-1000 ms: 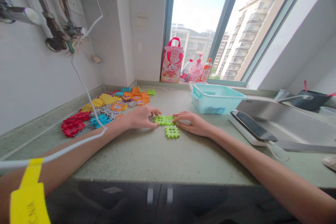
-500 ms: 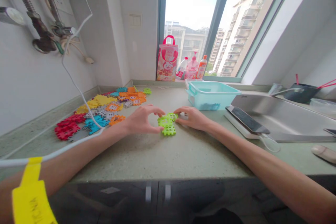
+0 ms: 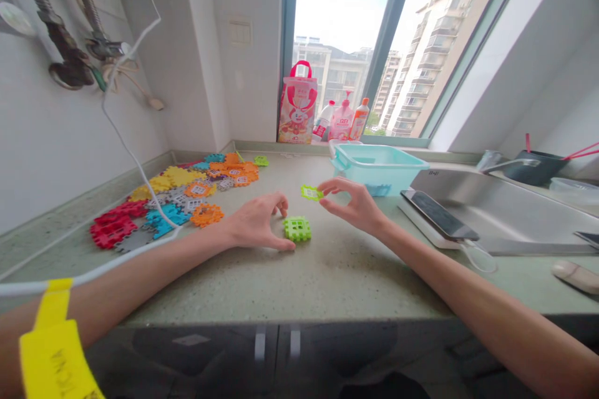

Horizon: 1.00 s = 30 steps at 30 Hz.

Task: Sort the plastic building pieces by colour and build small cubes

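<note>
My right hand pinches a flat, bright green interlocking plastic tile by its right edge, holding it raised over the counter. Below it, a small stack of green interlocking tiles lies on the countertop. My left hand rests at the left side of that stack, thumb and fingers apart in a C shape, not closed on it. Another green tile lies farther back near the wall.
Sorted tiles in several colours, among them red tiles, spread at the left under a white cable. A teal plastic basket stands back right. A phone lies beside the steel sink. Bottles line the windowsill.
My right hand has lifted one green tile up and back, away from the others. My left hand has shifted slightly nearer and stays apart-fingered. The remaining green tiles now sit as a compact stack.
</note>
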### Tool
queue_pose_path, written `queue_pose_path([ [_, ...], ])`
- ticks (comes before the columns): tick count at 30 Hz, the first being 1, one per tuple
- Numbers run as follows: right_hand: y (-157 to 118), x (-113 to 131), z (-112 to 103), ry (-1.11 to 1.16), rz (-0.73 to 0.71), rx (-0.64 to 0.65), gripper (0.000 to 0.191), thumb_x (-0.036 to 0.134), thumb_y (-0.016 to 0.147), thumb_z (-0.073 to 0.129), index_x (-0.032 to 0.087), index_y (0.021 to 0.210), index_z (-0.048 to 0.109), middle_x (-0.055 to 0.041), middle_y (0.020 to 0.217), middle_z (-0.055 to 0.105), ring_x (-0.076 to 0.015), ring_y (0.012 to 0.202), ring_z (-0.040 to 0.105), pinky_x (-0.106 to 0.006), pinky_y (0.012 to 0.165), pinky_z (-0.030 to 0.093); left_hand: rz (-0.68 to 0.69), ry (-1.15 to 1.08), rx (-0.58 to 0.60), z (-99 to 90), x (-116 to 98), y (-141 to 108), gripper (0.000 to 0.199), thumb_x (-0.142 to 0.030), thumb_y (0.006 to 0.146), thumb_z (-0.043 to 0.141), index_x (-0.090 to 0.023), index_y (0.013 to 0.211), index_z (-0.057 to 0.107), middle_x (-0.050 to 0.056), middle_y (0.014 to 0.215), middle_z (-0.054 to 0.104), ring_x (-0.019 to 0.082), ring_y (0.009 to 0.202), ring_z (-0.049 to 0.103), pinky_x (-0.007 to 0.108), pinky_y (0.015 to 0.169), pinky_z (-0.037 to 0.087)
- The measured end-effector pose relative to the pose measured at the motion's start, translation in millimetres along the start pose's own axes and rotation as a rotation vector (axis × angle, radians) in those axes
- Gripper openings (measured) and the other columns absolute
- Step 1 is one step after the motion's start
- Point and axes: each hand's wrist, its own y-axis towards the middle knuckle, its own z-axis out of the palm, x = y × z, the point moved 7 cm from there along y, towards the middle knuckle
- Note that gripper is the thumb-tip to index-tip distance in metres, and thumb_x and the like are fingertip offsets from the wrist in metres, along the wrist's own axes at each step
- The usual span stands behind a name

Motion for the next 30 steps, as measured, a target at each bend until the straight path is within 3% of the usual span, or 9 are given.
queue_pose_path([
  [4, -5, 14, 19, 0.07, -0.102, 0.201, 0.022, 0.035, 0.091, 0.073, 0.021, 0.107, 0.073, -0.0081, 0.106, 0.077, -0.0213, 0.095, 0.071, -0.037, 0.091, 0.057, 0.004, -0.073, -0.007, 4.0, -1, -2, 0.069, -0.048, 0.064, 0.088, -0.023, 0.118, 0.054, 0.004, 0.105, 0.071, 0.025, 0.097, 0.067, 0.037, 0.09, 0.051],
  [11, -9, 22, 37, 0.063, -0.14, 0.397, 0.022, 0.031, 0.091, 0.075, 0.022, 0.111, 0.074, -0.0078, 0.11, 0.075, -0.0216, 0.099, 0.071, -0.036, 0.095, 0.055, 0.008, -0.125, -0.028, 6.7, 1, -2, 0.07, -0.039, 0.068, 0.084, -0.023, 0.128, 0.052, 0.003, 0.103, 0.073, 0.022, 0.091, 0.069, 0.037, 0.09, 0.052],
  [21, -13, 20, 41, 0.019, -0.134, 0.472, 0.035, 0.035, 0.088, 0.079, 0.024, 0.12, 0.069, -0.0082, 0.122, 0.071, -0.0227, 0.111, 0.068, -0.037, 0.103, 0.051, 0.041, -0.093, -0.012, 7.5, 4, -2, 0.075, -0.038, 0.072, 0.083, -0.025, 0.137, 0.049, 0.002, 0.107, 0.074, 0.022, 0.095, 0.071, 0.033, 0.091, 0.051],
  [25, -15, 12, 44, -0.096, -0.066, 0.484, 0.043, 0.037, 0.086, 0.081, 0.024, 0.124, 0.067, -0.0067, 0.114, 0.072, -0.0228, 0.103, 0.067, -0.036, 0.096, 0.052, 0.034, -0.076, -0.014, 8.2, 4, -1, 0.072, -0.037, 0.072, 0.081, -0.025, 0.136, 0.05, 0.001, 0.106, 0.075, 0.021, 0.091, 0.071, 0.032, 0.088, 0.051],
  [30, -15, 12, 46, -0.162, -0.045, 0.445, 0.038, 0.031, 0.085, 0.08, 0.025, 0.12, 0.068, -0.0041, 0.103, 0.071, -0.0198, 0.091, 0.066, -0.031, 0.085, 0.051, 0.011, -0.057, -0.029, 7.7, 4, -1, 0.069, -0.035, 0.072, 0.079, -0.024, 0.133, 0.05, 0.002, 0.104, 0.075, 0.021, 0.089, 0.071, 0.032, 0.085, 0.051],
])
